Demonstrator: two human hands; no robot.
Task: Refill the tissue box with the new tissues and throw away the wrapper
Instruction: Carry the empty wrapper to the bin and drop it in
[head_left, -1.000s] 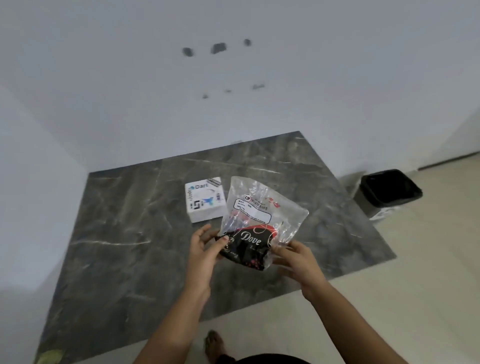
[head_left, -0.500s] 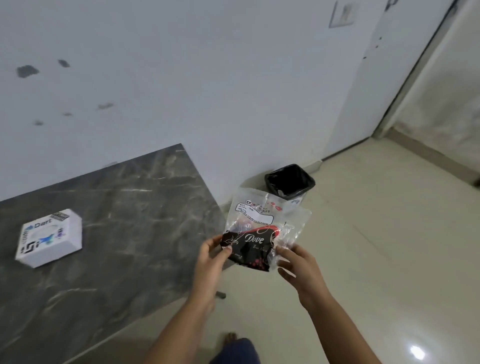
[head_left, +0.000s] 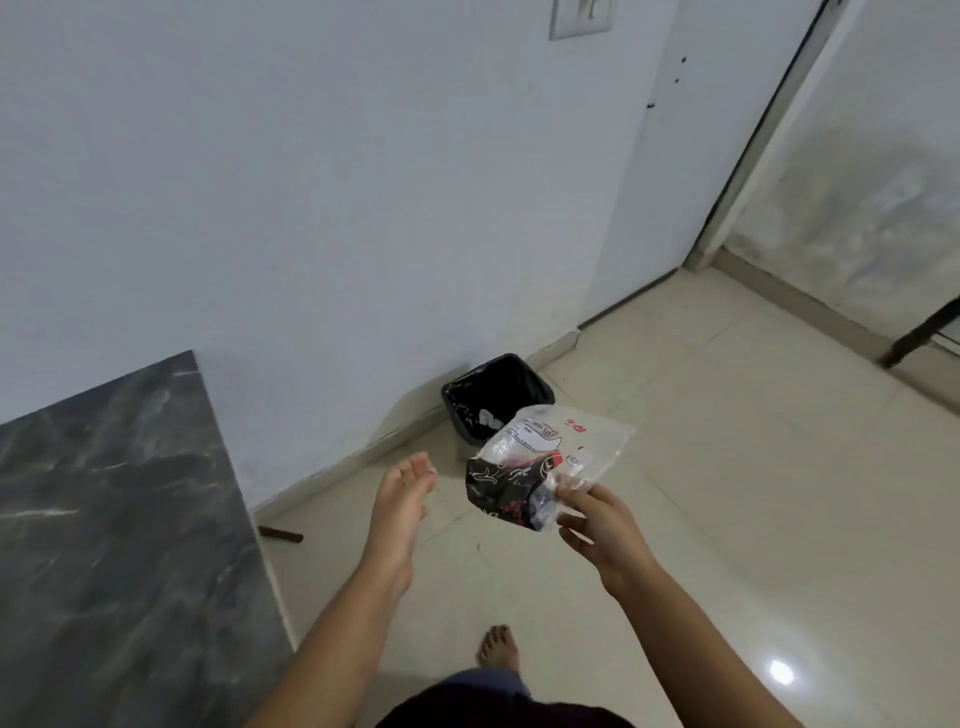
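My right hand (head_left: 597, 525) pinches the empty plastic wrapper (head_left: 540, 462), a clear bag with a black and red printed lower part and a white label. It hangs in the air just in front of the black bin (head_left: 496, 402), which stands on the floor against the wall with a dark liner and a few scraps inside. To the left of the wrapper, my left hand (head_left: 402, 493) is apart from it, fingers straight and holding nothing. The tissue box is out of view.
The dark marble table (head_left: 119, 519) fills the lower left, its corner near the wall. A dark table leg (head_left: 280, 533) shows beneath its edge. My bare foot (head_left: 500, 647) stands on the beige tiled floor. A door frame (head_left: 748, 156) rises at the right.
The view has swung right, away from the table and the tissue box. My left hand has let go of the wrapper. My right hand has carried it closer to the bin.
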